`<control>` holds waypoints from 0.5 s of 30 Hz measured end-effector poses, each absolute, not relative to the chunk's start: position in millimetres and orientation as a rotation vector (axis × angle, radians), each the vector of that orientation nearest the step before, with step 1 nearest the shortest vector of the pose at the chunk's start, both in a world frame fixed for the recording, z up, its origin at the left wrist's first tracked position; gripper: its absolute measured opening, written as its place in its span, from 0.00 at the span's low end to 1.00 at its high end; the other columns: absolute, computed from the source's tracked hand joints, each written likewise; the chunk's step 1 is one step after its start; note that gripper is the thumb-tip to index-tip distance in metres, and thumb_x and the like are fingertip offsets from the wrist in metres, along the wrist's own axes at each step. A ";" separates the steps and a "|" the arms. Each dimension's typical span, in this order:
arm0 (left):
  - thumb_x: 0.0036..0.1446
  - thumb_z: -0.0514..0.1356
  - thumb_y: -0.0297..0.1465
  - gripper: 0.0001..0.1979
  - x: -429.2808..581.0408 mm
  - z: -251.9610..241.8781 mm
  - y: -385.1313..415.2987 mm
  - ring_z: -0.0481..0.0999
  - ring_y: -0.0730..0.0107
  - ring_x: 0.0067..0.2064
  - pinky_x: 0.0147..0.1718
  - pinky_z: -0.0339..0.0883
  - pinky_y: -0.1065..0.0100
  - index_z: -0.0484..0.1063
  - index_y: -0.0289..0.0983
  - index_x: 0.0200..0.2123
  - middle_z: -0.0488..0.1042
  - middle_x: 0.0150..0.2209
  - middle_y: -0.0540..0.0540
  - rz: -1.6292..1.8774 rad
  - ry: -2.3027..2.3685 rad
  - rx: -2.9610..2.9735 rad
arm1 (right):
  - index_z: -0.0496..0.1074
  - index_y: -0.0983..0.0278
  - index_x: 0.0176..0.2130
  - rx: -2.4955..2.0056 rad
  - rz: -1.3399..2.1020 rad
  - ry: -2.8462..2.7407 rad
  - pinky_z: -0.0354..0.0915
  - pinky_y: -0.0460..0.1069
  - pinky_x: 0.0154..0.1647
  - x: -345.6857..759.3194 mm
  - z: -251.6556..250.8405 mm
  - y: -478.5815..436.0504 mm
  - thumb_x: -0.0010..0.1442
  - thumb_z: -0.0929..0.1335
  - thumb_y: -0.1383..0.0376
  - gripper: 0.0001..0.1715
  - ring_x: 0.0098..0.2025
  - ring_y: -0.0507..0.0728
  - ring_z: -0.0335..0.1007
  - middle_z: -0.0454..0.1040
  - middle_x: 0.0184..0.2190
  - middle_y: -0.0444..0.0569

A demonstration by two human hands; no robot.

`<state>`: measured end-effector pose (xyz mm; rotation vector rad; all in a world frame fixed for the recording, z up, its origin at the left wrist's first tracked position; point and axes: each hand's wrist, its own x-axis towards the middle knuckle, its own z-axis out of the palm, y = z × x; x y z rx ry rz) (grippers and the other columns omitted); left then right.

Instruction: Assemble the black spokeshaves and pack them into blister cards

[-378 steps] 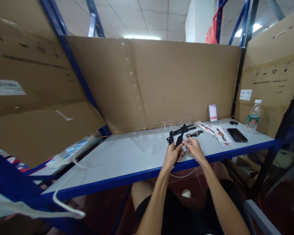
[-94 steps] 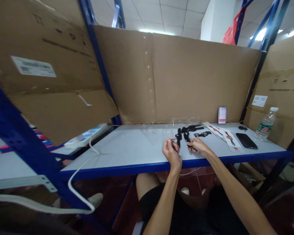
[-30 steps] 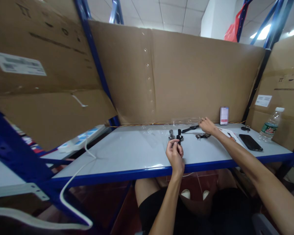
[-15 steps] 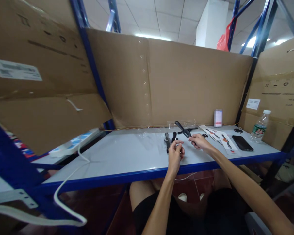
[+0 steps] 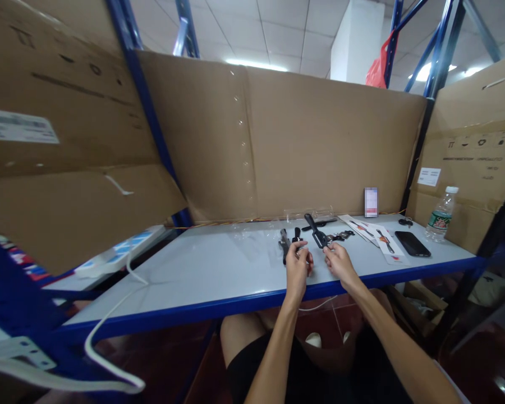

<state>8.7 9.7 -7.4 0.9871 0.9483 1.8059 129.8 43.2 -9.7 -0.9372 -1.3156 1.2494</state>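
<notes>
My right hand [image 5: 339, 261] pinches a black watch strap [image 5: 315, 230] by its lower end, so the strap sticks up and away over the grey shelf top [image 5: 219, 264]. My left hand [image 5: 298, 265] is closed just left of it, pinching something small I cannot make out. Two more black strap pieces [image 5: 289, 241] lie on the shelf right beyond my left fingers. A further black strap and small metal parts [image 5: 339, 235] lie behind my right hand.
Printed cards [image 5: 372, 233], a black phone [image 5: 411, 243], a water bottle [image 5: 441, 214] and a small upright card [image 5: 371, 201] occupy the right side. Cardboard walls [image 5: 320, 151] enclose the shelf. A white cable [image 5: 113, 314] hangs off the left.
My right hand reached to the back of the shelf, picked up a black strap and brought it back beside my left hand. The left hand stayed near the front, closed.
</notes>
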 end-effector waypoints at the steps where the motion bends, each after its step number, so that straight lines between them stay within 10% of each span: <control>1: 0.51 0.65 0.45 0.21 9.0 -7.7 10.1 0.62 0.75 0.17 0.13 0.50 0.76 0.69 0.38 0.42 0.67 0.20 0.56 1.783 0.943 1.022 | 0.62 0.60 0.32 -0.889 1.281 -1.263 0.46 0.43 0.17 124.9 -11.9 31.5 0.54 0.71 0.50 0.20 0.16 0.47 0.48 0.59 0.16 0.34; 10: 0.54 0.61 0.55 0.28 6.0 -13.1 11.4 0.77 0.59 0.39 0.35 0.69 0.66 0.78 0.33 0.33 0.79 0.34 0.40 1.717 0.961 1.204 | 0.60 0.59 0.32 -0.731 1.327 -1.137 0.43 0.40 0.15 94.2 -12.9 -19.5 0.51 0.73 0.47 0.24 0.17 0.46 0.48 0.57 0.17 0.33; 15: 0.53 0.63 0.54 0.27 7.7 -13.6 11.8 0.76 0.63 0.34 0.30 0.67 0.67 0.77 0.34 0.33 0.79 0.35 0.40 1.734 0.864 1.199 | 0.66 0.62 0.35 -0.786 1.361 -1.187 0.42 0.41 0.12 126.7 1.7 -13.4 0.46 0.75 0.50 0.25 0.14 0.44 0.48 0.62 0.16 0.34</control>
